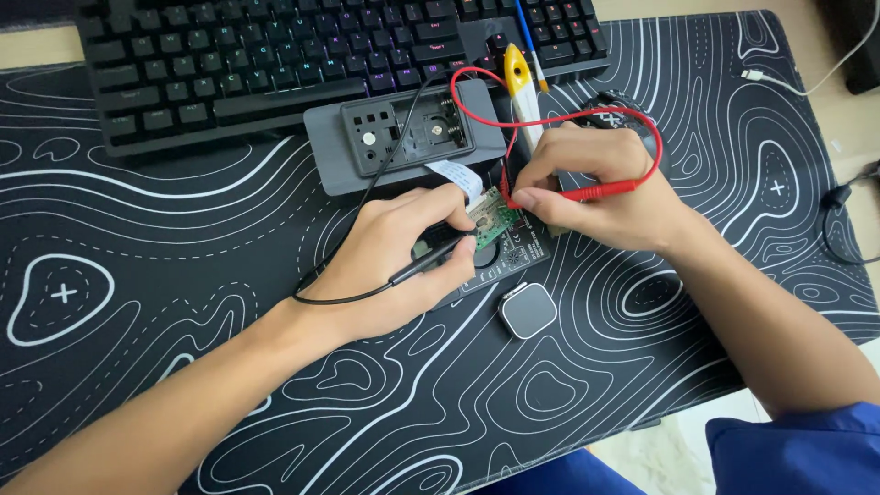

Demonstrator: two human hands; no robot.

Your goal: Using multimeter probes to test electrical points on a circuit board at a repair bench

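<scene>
Black line-patterned desk mat (183,302) carries keyboard (275,64), grey case (330,160), watch body (527,310).

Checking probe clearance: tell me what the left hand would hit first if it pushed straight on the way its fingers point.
Likely the right hand: the left hand points right and slightly up, across the green circuit board, toward its fingertips. Depth is unclear.

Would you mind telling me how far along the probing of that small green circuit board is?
Done: the grey device lies opened on the desk mat, and the green circuit board is out. In hand: the left hand holds the black probe and the right hand holds the red probe, both at the board. Left: the device is not closed; the square watch body lies untouched.
</scene>
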